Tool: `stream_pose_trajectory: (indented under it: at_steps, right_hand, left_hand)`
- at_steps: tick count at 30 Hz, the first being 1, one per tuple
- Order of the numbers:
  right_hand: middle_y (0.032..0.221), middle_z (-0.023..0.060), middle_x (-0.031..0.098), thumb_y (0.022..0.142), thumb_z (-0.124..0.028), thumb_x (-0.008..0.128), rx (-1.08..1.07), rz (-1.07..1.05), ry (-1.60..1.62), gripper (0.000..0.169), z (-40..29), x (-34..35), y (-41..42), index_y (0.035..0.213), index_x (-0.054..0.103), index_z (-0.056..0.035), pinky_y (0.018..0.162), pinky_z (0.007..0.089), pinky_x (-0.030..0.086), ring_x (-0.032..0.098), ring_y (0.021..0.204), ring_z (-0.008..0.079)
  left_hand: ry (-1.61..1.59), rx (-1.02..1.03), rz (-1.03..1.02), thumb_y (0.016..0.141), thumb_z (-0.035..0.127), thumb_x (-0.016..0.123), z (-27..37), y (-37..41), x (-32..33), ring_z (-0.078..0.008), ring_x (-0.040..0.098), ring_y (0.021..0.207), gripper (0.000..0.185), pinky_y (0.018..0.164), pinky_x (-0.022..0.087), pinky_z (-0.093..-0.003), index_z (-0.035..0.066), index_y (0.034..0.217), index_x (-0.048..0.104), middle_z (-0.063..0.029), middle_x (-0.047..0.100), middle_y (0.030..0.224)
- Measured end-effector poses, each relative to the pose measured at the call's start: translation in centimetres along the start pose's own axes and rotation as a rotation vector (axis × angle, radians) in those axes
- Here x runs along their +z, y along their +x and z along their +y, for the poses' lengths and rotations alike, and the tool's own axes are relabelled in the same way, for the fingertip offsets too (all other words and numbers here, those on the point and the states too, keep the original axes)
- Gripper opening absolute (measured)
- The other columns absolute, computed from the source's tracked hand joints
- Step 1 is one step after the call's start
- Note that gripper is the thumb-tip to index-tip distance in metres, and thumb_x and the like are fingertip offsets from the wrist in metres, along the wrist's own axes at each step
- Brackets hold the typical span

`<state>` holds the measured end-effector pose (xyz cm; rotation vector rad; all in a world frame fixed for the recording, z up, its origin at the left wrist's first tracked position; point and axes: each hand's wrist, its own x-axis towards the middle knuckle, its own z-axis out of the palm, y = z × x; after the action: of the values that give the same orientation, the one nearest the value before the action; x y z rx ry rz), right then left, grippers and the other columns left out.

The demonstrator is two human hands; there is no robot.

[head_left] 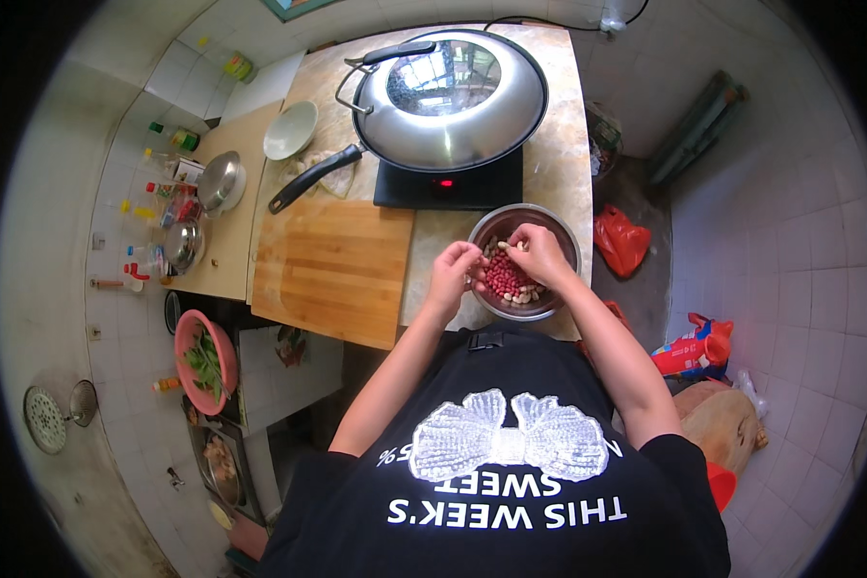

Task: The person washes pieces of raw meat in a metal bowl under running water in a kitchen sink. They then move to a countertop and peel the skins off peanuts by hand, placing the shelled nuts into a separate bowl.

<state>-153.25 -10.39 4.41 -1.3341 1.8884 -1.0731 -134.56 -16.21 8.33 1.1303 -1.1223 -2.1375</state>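
Note:
A stainless steel bowl (568, 249) stands at the counter's near right corner. Loose red-skinned peanut kernels (504, 278) fill its middle, with pale peanut pods (522, 297) around them. Over the bowl's left rim, my left hand (456, 273) has its thumb and forefinger pinched together and the other fingers curled; what it holds is too small to make out. My right hand (540, 254) reaches in over the kernels from the right. Its thumb and fingers close on what looks like a peanut pod (504, 246), partly hidden by the fingers.
Beyond the bowl, a lidded wok (441, 137) sits on a black induction cooker (404, 189) with a lit red display. Its handle (316, 177) points left above a wooden cutting board (329, 271). A pink basin (186, 361) of green leaves is lower left; a red plastic bag (621, 240) lies right.

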Motion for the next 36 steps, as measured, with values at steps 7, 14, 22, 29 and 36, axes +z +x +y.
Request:
stream_pose_trajectory:
  at_steps: [7,14,22,29,36]
  right_hand:
    - [0.075,0.0060,0.067,0.076,-0.017,0.072,0.004,-0.106,0.344,0.020,-4.0,-2.9,-2.1,0.079,0.067,0.0015,0.060,0.0251,0.047,0.059,0.065,0.0093]
    - [0.083,0.0087,0.068,0.083,-0.005,0.068,0.154,-0.088,0.851,0.013,-4.3,-2.3,-3.4,0.092,0.065,0.0038,0.069,0.0245,0.053,0.065,0.075,0.0117]
    - [0.076,0.0025,0.064,0.082,-0.010,0.070,0.052,0.008,0.651,0.012,-4.1,-2.3,-3.6,0.086,0.065,0.0010,0.068,0.0234,0.048,0.058,0.074,0.0077]
    - [0.072,0.0024,0.062,0.083,-0.007,0.067,0.144,0.012,0.792,0.008,-3.8,-2.0,-3.9,0.081,0.063,0.0001,0.060,0.0214,0.045,0.056,0.065,0.0074]
    - [0.069,0.0048,0.061,0.087,-0.004,0.061,0.093,0.044,0.831,0.009,-4.6,-1.9,-4.4,0.078,0.061,-0.0007,0.049,0.0202,0.041,0.052,0.053,0.0074]
  left_hand:
    - [0.077,0.021,-0.069,0.090,0.018,0.063,-0.8,0.7,1.9,-0.0072,0.059,0.067,0.014,0.056,0.049,-0.0201,0.005,0.095,0.063,-0.0015,0.064,0.081]
    - [-0.264,-0.208,-0.099,0.092,0.025,0.061,0.0,0.7,3.3,-0.0057,0.053,0.063,0.016,0.055,0.044,-0.0190,0.010,0.086,0.061,0.0017,0.060,0.074]
    - [0.010,0.016,-0.095,0.093,0.022,0.059,-0.2,0.4,3.9,-0.0050,0.055,0.065,0.014,0.055,0.045,-0.0187,0.008,0.092,0.057,0.0009,0.060,0.078]
    - [0.205,0.283,-0.201,0.097,0.017,0.051,-0.4,-0.2,4.5,-0.0040,0.055,0.079,0.018,0.070,0.046,-0.0192,0.002,0.105,0.057,0.0001,0.060,0.091]
    - [0.205,0.419,-0.224,0.098,0.014,0.047,-0.6,-0.3,5.4,-0.0066,0.058,0.074,0.022,0.066,0.049,-0.0204,0.000,0.111,0.056,-0.0040,0.063,0.090]
